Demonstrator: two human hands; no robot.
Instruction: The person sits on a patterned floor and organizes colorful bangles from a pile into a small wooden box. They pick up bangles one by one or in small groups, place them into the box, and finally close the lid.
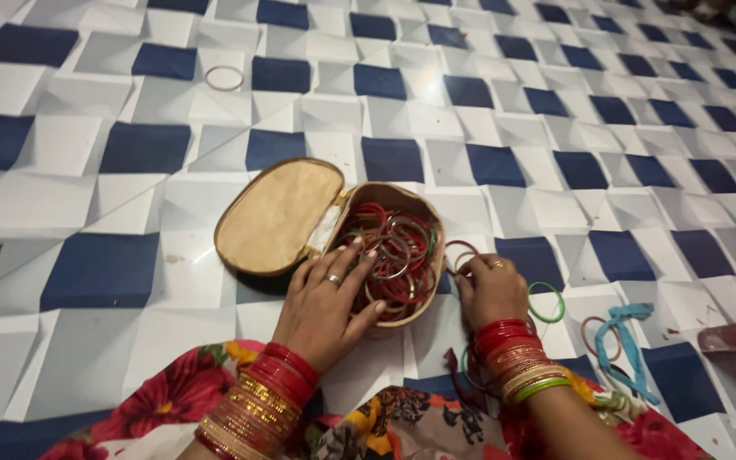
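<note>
Head view shows a gold oval box [402,209] lying open on a blue and white patterned sheet [104,273], its lid [278,215] folded back to the left. Inside the box is a tangle of bangles [398,255], mostly red, some green and silver. Left hand [327,305] lies flat on this pile with the fingers spread, pressing and not closing on any single bangle. Right hand [489,288] is just beside the right wall of the box, and its fingers pinch a thin dark red bangle [460,253] at the rim. I judge that these rings are light, stiff and smooth, and perhaps brittle if they are glass, so it is better to take one by the rim between finger and thumb than to squeeze it. A green bangle [547,302] lies near the right wrist, and one pale bangle [224,78] lies far off.
</note>
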